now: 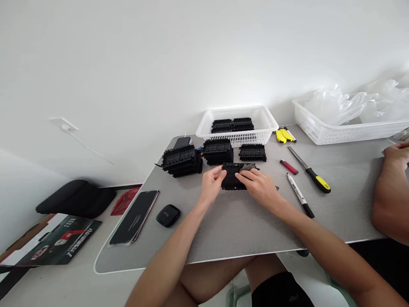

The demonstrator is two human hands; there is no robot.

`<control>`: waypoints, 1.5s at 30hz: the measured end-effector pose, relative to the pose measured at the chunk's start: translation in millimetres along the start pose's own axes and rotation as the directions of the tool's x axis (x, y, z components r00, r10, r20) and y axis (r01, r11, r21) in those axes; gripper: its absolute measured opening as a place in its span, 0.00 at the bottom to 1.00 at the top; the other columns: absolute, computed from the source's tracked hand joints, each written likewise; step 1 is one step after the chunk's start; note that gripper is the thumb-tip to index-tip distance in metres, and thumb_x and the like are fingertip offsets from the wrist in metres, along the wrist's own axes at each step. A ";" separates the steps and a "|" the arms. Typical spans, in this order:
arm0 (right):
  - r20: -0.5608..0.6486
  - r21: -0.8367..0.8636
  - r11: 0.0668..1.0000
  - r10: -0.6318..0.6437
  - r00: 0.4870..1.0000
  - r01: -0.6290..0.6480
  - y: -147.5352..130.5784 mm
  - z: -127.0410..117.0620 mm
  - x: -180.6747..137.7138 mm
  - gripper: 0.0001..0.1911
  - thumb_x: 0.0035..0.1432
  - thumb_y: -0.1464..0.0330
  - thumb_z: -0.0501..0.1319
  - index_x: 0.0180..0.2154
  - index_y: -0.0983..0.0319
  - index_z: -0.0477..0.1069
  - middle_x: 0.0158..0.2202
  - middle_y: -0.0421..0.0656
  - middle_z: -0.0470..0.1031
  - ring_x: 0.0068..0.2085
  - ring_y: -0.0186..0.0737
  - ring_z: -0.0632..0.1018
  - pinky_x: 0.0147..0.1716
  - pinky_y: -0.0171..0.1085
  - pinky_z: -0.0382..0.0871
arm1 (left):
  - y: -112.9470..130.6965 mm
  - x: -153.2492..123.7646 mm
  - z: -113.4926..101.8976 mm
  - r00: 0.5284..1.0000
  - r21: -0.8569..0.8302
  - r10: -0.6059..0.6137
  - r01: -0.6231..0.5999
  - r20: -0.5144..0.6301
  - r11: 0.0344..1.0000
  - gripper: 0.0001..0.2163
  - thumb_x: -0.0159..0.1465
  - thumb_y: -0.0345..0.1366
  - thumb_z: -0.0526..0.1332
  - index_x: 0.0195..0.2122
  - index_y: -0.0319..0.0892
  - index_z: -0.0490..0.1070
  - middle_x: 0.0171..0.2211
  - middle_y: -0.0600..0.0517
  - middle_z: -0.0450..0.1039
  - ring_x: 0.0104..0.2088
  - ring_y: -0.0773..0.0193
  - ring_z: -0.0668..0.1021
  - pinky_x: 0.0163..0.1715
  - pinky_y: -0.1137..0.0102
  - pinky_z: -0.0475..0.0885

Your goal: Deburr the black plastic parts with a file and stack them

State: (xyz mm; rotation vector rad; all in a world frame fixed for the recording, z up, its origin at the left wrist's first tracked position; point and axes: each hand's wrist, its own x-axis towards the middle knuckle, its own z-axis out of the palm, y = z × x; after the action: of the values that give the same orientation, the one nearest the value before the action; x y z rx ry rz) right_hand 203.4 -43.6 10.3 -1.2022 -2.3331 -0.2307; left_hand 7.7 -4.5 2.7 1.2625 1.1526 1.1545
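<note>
A black ribbed plastic part point(234, 175) lies on the grey table point(243, 221) in front of me. My left hand point(212, 184) grips its left end with curled fingers. My right hand point(259, 184) covers its right side, fingers closed over the top and a small grey piece point(247, 167) at its fingertips. Behind the part stand three stacks of similar black parts point(182, 160), point(218, 151), point(252, 152). More black parts point(232, 125) sit in a white basket point(252, 137) at the back.
A phone point(136, 216) and a small black case point(168, 215) lie at the left. A red lighter point(288, 166), a marker point(299, 195), a yellow-handled knife point(309, 169) and yellow cutters point(284, 134) lie right. A second white basket point(338, 132) holds clear plastic. Another person's arm point(391, 192) rests at the right edge.
</note>
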 end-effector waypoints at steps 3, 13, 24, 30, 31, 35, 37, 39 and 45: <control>0.029 0.009 0.998 0.061 0.998 -0.061 2.3 5.5 0.4 0.18 0.65 0.76 0.51 0.53 0.62 0.72 0.47 0.49 0.76 0.41 0.42 0.73 0.38 0.39 0.69 | -1.8 -1.1 2.6 0.999 -0.003 0.029 -0.029 -0.035 1.000 0.24 0.55 0.48 0.67 0.48 0.38 0.75 0.28 0.49 0.79 0.28 0.58 0.79 0.28 0.67 0.74; -0.202 0.128 0.974 0.211 0.956 -0.188 6.1 8.1 -7.3 0.18 0.64 0.76 0.49 0.47 0.64 0.75 0.46 0.50 0.76 0.45 0.41 0.76 0.45 0.40 0.71 | -6.1 3.8 -3.4 0.992 -0.012 0.064 -0.065 -0.110 0.998 0.25 0.55 0.50 0.67 0.49 0.39 0.75 0.29 0.47 0.80 0.32 0.56 0.80 0.29 0.67 0.75; -0.012 0.122 0.993 0.009 1.000 -0.007 2.5 6.5 -4.2 0.16 0.62 0.79 0.51 0.40 0.63 0.75 0.39 0.48 0.75 0.39 0.39 0.73 0.39 0.38 0.68 | -11.8 3.1 -0.4 0.982 0.064 0.120 -0.112 -0.149 0.992 0.25 0.57 0.49 0.65 0.50 0.36 0.74 0.28 0.48 0.79 0.36 0.55 0.80 0.37 0.64 0.75; -0.136 0.061 0.949 0.314 0.940 -0.308 22.2 -9.4 -9.0 0.13 0.58 0.76 0.52 0.29 0.63 0.74 0.32 0.45 0.76 0.34 0.38 0.73 0.33 0.35 0.63 | -9.3 5.2 -5.1 0.963 0.104 0.125 -0.103 -0.238 0.989 0.23 0.57 0.48 0.65 0.49 0.38 0.75 0.19 0.55 0.71 0.24 0.62 0.74 0.24 0.72 0.68; -0.174 0.034 0.919 0.393 0.903 -0.393 27.3 -13.5 -10.7 0.14 0.58 0.76 0.52 0.28 0.63 0.74 0.31 0.45 0.75 0.32 0.37 0.72 0.31 0.35 0.61 | -8.8 5.5 -6.1 0.958 0.123 0.125 -0.096 -0.259 0.988 0.23 0.57 0.48 0.65 0.49 0.37 0.74 0.17 0.57 0.67 0.21 0.66 0.71 0.20 0.73 0.63; -0.070 -0.106 0.760 0.637 0.767 -0.641 43.2 -23.0 -15.7 0.14 0.56 0.74 0.52 0.26 0.62 0.74 0.27 0.45 0.74 0.28 0.38 0.72 0.26 0.36 0.55 | -8.9 6.7 -7.8 0.949 0.141 0.124 -0.086 -0.289 0.986 0.24 0.58 0.48 0.64 0.50 0.37 0.73 0.15 0.60 0.59 0.15 0.73 0.57 0.17 0.74 0.53; 0.077 -0.136 0.719 0.693 0.716 -0.682 47.4 -22.8 -17.3 0.13 0.55 0.73 0.53 0.27 0.62 0.75 0.28 0.47 0.76 0.30 0.40 0.73 0.27 0.36 0.56 | -9.6 7.4 -8.0 0.947 0.140 0.123 -0.084 -0.298 0.987 0.24 0.58 0.48 0.64 0.50 0.37 0.73 0.15 0.61 0.56 0.16 0.73 0.55 0.17 0.74 0.51; 0.173 -0.135 0.714 0.699 0.693 -0.687 49.6 -21.5 -18.5 0.13 0.55 0.72 0.54 0.29 0.61 0.76 0.31 0.48 0.77 0.33 0.44 0.75 0.29 0.37 0.59 | -9.8 7.9 -8.2 0.945 0.138 0.121 -0.082 -0.303 0.987 0.24 0.58 0.49 0.64 0.50 0.37 0.72 0.15 0.62 0.53 0.16 0.73 0.54 0.17 0.74 0.50; -0.081 0.103 0.818 0.574 0.815 -0.566 43.6 -21.5 -14.2 0.17 0.61 0.64 0.55 0.47 0.62 0.75 0.45 0.51 0.77 0.50 0.52 0.72 0.48 0.47 0.63 | -4.9 4.4 -5.8 0.962 0.130 0.161 -0.135 -0.220 0.982 0.18 0.59 0.46 0.63 0.46 0.39 0.71 0.16 0.59 0.61 0.18 0.71 0.61 0.20 0.74 0.55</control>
State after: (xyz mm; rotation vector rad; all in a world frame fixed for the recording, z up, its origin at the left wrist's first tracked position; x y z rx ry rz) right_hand 252.8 -35.8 18.3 -1.7378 -1.7631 0.0058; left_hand 2.3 0.4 -2.1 1.3465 1.3276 1.3918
